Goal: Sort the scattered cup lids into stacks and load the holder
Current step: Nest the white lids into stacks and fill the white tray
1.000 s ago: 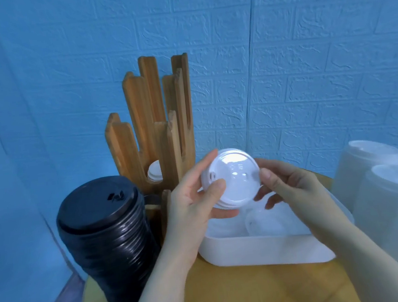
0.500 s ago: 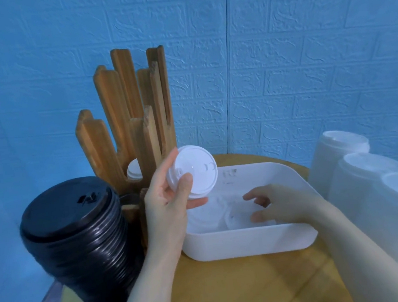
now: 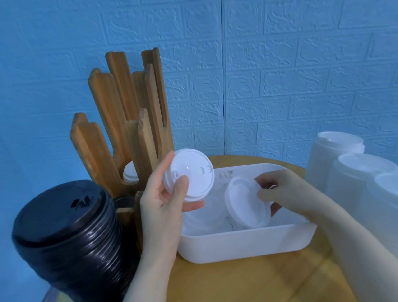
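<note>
My left hand [image 3: 164,202] grips a small stack of white lids [image 3: 192,175] above the left end of the white bin [image 3: 243,245]. My right hand [image 3: 282,191] pinches another white lid [image 3: 245,205], tilted on edge, just above the inside of the bin. More pale lids lie in the bin under it, blurred. The wooden slatted holder [image 3: 125,124] stands behind my left hand, with a white lid [image 3: 129,175] resting low inside it.
A tall stack of black lids [image 3: 67,247] stands at the left on the round wooden table [image 3: 233,291]. Three tall stacks of translucent white lids [image 3: 360,182] line the right side. A blue brick-pattern wall is close behind.
My right hand left the stack, reached down into the bin and lifted a lid out on edge. My left hand kept its stack near the holder.
</note>
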The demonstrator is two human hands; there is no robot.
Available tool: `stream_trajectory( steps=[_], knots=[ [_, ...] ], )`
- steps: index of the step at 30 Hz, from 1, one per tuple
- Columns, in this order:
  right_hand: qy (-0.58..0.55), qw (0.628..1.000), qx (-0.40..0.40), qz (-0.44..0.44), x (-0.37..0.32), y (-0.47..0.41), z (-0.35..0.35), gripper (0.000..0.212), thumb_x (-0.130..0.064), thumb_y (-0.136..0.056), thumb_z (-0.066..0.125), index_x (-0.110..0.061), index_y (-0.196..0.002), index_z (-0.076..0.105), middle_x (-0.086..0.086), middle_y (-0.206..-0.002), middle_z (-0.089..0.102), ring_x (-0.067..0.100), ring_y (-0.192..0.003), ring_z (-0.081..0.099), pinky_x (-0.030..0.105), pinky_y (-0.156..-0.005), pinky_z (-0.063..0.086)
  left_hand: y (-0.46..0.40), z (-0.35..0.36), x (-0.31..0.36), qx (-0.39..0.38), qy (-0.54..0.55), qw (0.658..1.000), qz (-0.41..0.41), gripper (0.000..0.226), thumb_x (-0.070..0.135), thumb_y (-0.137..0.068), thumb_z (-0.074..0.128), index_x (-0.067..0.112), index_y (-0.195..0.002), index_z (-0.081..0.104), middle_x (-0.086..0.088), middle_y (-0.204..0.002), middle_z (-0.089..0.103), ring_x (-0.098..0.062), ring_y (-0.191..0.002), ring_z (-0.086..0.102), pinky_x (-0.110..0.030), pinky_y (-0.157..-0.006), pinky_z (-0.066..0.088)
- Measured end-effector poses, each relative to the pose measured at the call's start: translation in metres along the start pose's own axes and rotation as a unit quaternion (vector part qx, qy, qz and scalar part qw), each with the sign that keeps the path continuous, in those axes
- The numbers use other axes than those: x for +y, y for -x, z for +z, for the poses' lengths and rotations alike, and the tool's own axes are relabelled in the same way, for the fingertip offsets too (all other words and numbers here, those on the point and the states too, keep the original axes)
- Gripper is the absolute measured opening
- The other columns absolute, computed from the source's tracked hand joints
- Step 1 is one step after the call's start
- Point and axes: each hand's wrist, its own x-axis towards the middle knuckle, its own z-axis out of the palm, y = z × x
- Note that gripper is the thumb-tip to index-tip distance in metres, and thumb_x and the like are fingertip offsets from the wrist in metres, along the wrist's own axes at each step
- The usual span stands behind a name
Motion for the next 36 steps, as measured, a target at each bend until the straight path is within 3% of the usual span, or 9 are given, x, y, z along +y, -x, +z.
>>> stream_trajectory(
  steps=[7, 11, 13, 17, 20, 23, 29, 33, 36],
  knots=[
    [0.004, 0.981, 0.194, -0.017, 0.0, 0.0, 0.0, 0.008, -0.008, -0.084, 0.058, -0.012, -0.081, 0.064, 0.0, -0.065, 0.061, 0.004, -0.034, 0.047, 0.018, -0.041, 0.039, 0.002, 0.002, 0.002, -0.011, -0.008, 1.0, 0.008, 0.043, 0.001, -0.094, 0.059, 0.036, -0.119, 0.06, 0.004, -0.128, 0.061, -0.012, -0.104, 0.066, -0.033, -0.058, 0.062],
    [-0.032, 0.967, 0.248, -0.048, -0.006, 0.004, 0.007, 0.011, -0.007, -0.082, 0.06, -0.016, -0.087, 0.061, 0.001, -0.076, 0.067, 0.013, -0.055, 0.06, 0.014, -0.045, 0.042, 0.003, 0.004, 0.001, -0.023, -0.022, 0.999, 0.006, 0.042, 0.001, -0.093, 0.061, 0.036, -0.117, 0.062, 0.01, -0.112, 0.064, -0.005, -0.089, 0.066, -0.032, -0.056, 0.061],
    [-0.041, 0.96, 0.271, -0.061, -0.008, 0.005, 0.011, 0.018, -0.007, -0.082, 0.059, -0.019, -0.095, 0.062, 0.0, -0.079, 0.069, 0.023, -0.061, 0.06, 0.025, -0.056, 0.049, 0.003, 0.004, 0.002, -0.025, -0.022, 0.999, 0.002, 0.042, 0.001, -0.093, 0.061, 0.036, -0.116, 0.062, 0.009, -0.112, 0.064, -0.005, -0.086, 0.066, -0.031, -0.056, 0.06],
    [-0.047, 0.948, 0.305, -0.081, -0.011, 0.009, 0.012, 0.032, -0.01, -0.087, 0.056, -0.027, -0.111, 0.066, -0.007, -0.077, 0.066, 0.018, -0.051, 0.057, 0.03, -0.058, 0.048, 0.002, 0.004, 0.003, -0.026, -0.021, 0.999, -0.005, 0.042, 0.001, -0.094, 0.061, 0.036, -0.115, 0.062, 0.007, -0.117, 0.063, -0.005, -0.087, 0.067, -0.033, -0.055, 0.061],
    [-0.104, 0.944, 0.296, -0.1, -0.016, 0.013, 0.015, 0.03, -0.012, -0.091, 0.056, -0.025, -0.116, 0.064, -0.006, -0.081, 0.064, 0.012, -0.04, 0.052, 0.022, -0.043, 0.046, 0.003, 0.004, 0.004, -0.03, -0.015, 0.999, -0.014, 0.041, 0.001, -0.093, 0.061, 0.037, -0.114, 0.063, 0.008, -0.117, 0.063, -0.006, -0.09, 0.067, -0.033, -0.054, 0.061],
    [-0.122, 0.946, 0.258, -0.152, -0.022, 0.016, 0.026, 0.026, -0.009, -0.091, 0.062, -0.021, -0.113, 0.067, -0.004, -0.083, 0.063, 0.016, -0.05, 0.057, 0.018, -0.042, 0.047, 0.003, 0.004, 0.005, -0.032, -0.006, 0.999, -0.024, 0.04, 0.002, -0.093, 0.061, 0.035, -0.115, 0.063, 0.007, -0.12, 0.062, -0.006, -0.09, 0.069, -0.034, -0.055, 0.061],
    [0.002, 0.911, 0.224, -0.346, -0.023, 0.021, 0.043, 0.05, 0.001, -0.082, 0.073, -0.03, -0.118, 0.061, -0.014, -0.096, 0.057, 0.01, -0.081, 0.056, 0.011, -0.075, 0.043, -0.001, -0.001, 0.009, -0.02, 0.053, 0.996, -0.073, 0.042, 0.006, -0.092, 0.063, 0.031, -0.125, 0.061, 0.005, -0.128, 0.064, -0.014, -0.103, 0.069, -0.038, -0.06, 0.062],
    [0.031, 0.904, 0.188, -0.382, -0.019, 0.019, 0.042, 0.042, 0.002, -0.08, 0.074, -0.027, -0.109, 0.068, -0.01, -0.107, 0.056, 0.01, -0.099, 0.057, 0.016, -0.081, 0.043, -0.002, -0.006, 0.01, -0.031, 0.074, 0.992, -0.102, 0.053, 0.027, -0.083, 0.076, 0.024, -0.134, 0.062, -0.003, -0.136, 0.062, -0.029, -0.115, 0.066, -0.041, -0.063, 0.061],
    [0.069, 0.904, 0.141, -0.398, -0.017, 0.019, 0.044, 0.031, -0.016, -0.084, 0.072, -0.032, -0.109, 0.068, -0.011, -0.119, 0.053, 0.009, -0.116, 0.053, 0.017, -0.092, 0.041, -0.002, -0.006, 0.011, -0.029, 0.077, 0.99, -0.11, 0.049, 0.033, -0.083, 0.072, 0.027, -0.131, 0.064, -0.004, -0.133, 0.064, -0.029, -0.114, 0.067, -0.042, -0.065, 0.06]
  ],
)
